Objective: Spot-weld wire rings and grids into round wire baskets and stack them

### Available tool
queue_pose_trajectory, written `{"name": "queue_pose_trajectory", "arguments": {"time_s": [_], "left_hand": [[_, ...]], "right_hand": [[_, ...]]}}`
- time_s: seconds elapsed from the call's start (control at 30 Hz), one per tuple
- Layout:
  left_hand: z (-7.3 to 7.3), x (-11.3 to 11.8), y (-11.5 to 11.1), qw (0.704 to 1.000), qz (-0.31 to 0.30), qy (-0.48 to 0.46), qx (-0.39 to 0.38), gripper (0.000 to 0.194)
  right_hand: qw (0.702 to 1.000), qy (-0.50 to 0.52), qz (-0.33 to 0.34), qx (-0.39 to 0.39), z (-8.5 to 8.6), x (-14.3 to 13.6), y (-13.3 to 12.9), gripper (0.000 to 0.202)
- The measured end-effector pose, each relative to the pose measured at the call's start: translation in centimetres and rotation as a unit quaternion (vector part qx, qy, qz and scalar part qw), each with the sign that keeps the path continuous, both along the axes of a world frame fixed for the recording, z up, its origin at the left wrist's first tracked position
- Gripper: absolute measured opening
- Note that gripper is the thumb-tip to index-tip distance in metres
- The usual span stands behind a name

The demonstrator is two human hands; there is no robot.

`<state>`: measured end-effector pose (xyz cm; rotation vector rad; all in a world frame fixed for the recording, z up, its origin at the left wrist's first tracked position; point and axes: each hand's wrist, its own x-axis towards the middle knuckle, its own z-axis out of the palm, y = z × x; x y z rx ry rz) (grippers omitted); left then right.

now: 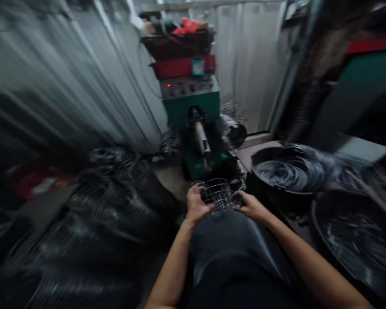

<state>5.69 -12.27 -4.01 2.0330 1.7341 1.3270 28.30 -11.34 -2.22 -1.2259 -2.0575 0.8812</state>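
Observation:
A round wire cage (219, 192) made of thin metal rings and cross wires rests at the front of my lap. My left hand (197, 202) is closed on its left side, fingers curled over the rim. My right hand (247, 206) grips the opposite side, thumb toward me. Just beyond the cage stands a green machine (193, 107) with a red top band, a lit red light and a pale cylindrical arm (201, 136) that points toward me. The fingertips of both hands are partly hidden by the wires and blur.
Dark piles of wire rings (116, 201) lie to my left. On the right are a black tub (255, 176) of coiled wire and another dark tub (317, 223) with loose metal pieces. Wire coils (233, 131) flank the machine. A corrugated metal wall (247, 64) rises behind it.

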Motion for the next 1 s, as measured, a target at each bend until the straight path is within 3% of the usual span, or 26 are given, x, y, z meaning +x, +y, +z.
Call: {"name": "queue_pose_trajectory", "arguments": {"time_s": [0.1, 0.17, 0.37, 0.57, 0.73, 1.0], "left_hand": [[0.7, 0.1, -0.4, 0.999, 0.014, 0.030, -0.036, 0.052], [1.0, 0.2, -1.0, 0.998, 0.004, 0.036, -0.050, 0.052], [0.7, -0.1, -0.9, 0.996, -0.044, 0.029, -0.068, 0.057], [0.0, -0.8, 0.0, 0.993, -0.061, -0.023, -0.096, 0.061], [-0.3, -1.5, 0.9, 0.991, -0.062, -0.052, -0.106, 0.062], [-1.0, -2.8, 3.1, 0.986, -0.074, -0.063, -0.136, 0.064]], "right_hand": [[0.997, -0.070, 0.014, -0.016, 2.1, -1.4, 1.3, 0.024], [0.996, -0.089, 0.006, -0.004, 2.5, -2.4, 1.7, 0.022], [0.993, -0.073, -0.033, 0.084, 0.6, -5.1, 2.3, 0.012], [0.993, 0.014, 0.097, 0.059, -0.8, -5.0, 3.1, 0.016], [0.976, -0.045, 0.199, 0.074, 0.0, -4.4, 4.7, 0.023], [0.967, -0.077, 0.230, 0.076, -0.6, -5.8, 7.3, 0.020]]}}
